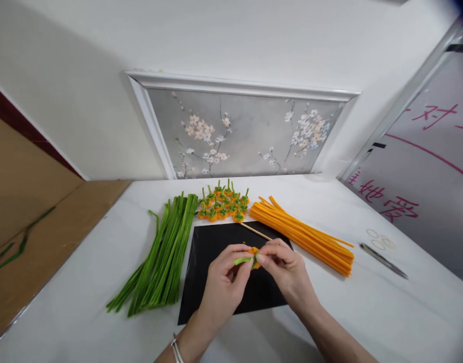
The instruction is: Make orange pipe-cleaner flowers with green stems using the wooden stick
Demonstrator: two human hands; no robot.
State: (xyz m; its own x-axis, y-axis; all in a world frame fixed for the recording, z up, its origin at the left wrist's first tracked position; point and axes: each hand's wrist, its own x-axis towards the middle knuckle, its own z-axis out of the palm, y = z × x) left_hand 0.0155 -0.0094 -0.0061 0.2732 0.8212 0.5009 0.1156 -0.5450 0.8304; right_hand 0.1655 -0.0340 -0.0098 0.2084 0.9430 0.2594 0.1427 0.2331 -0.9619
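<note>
Above a black mat (201, 272), my left hand (227, 275) and my right hand (284, 269) meet over a small orange pipe-cleaner pumpkin (255, 265) with green at its middle. Fingers of both hands are closed on it, and a green stem (242, 260) sticks out to the left past my left thumb. My fingertips hide much of the piece. Just beyond my hands, a thin wooden stick (256, 231) lies across the mat's far edge. Behind the mat stands a cluster of similar orange pumpkins with green tops (223, 202).
Left of the mat lies a bundle of green pipe cleaners (167, 257). A bundle of orange pipe cleaners (303, 234) lies to the right. Farther right are a pen (385, 260) and several rubber bands (379, 239). A whiteboard (424, 166) and a wall border the white table (416, 317).
</note>
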